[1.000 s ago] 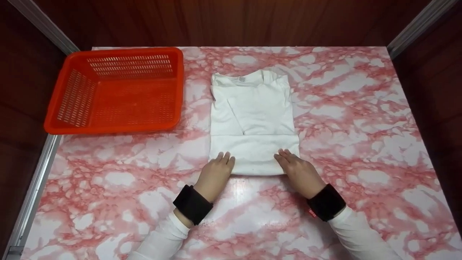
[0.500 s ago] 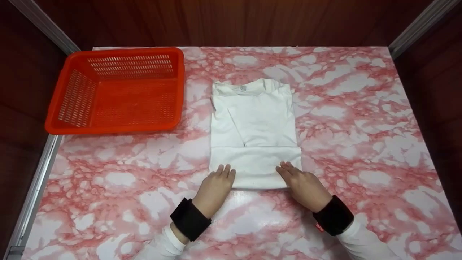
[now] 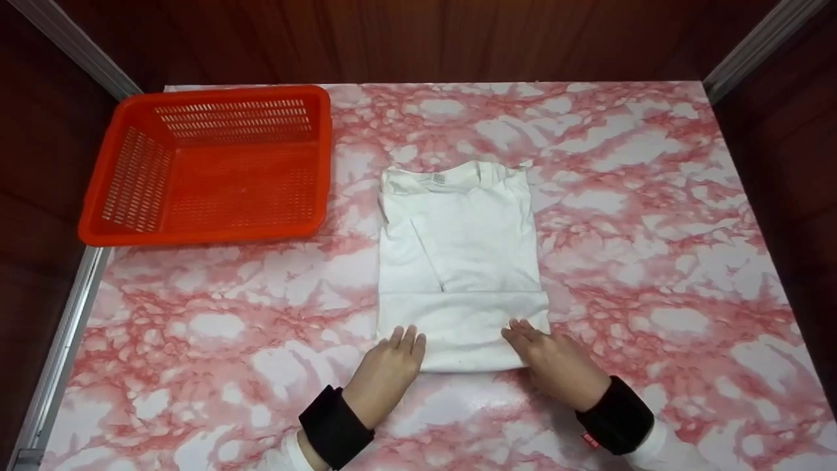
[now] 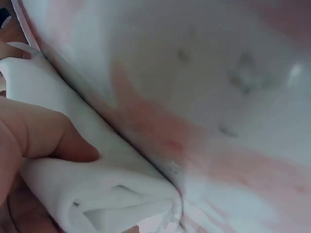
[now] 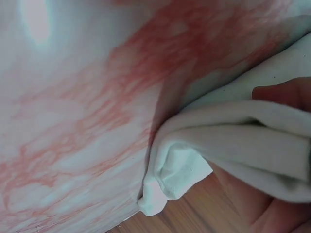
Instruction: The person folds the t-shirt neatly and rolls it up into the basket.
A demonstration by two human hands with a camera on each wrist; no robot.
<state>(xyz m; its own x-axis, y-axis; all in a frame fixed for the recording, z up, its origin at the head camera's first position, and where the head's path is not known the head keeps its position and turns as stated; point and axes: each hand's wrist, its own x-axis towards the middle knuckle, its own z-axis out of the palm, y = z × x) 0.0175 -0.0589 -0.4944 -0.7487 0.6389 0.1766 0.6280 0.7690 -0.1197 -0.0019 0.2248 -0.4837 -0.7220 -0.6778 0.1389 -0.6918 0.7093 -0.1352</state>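
A white shirt lies folded into a long rectangle, its collar and label at the far end and its near part turned up in a flat band. My left hand grips the band's near left corner; in the left wrist view the thumb presses on top of the rolled layers. At the near right corner my right hand holds the same band. Layers of the shirt show between its thumb and fingers in the right wrist view. From the head view, the undersides of both hands are hidden.
A red plastic basket with slotted walls stands at the back left, with nothing seen inside. The table has a pink and white marbled top. Dark wood panels bound it at the back and sides.
Both hands have drawn the shirt toward the person, across the table's middle. Its fold has kept its form, and the basket has stayed in place.
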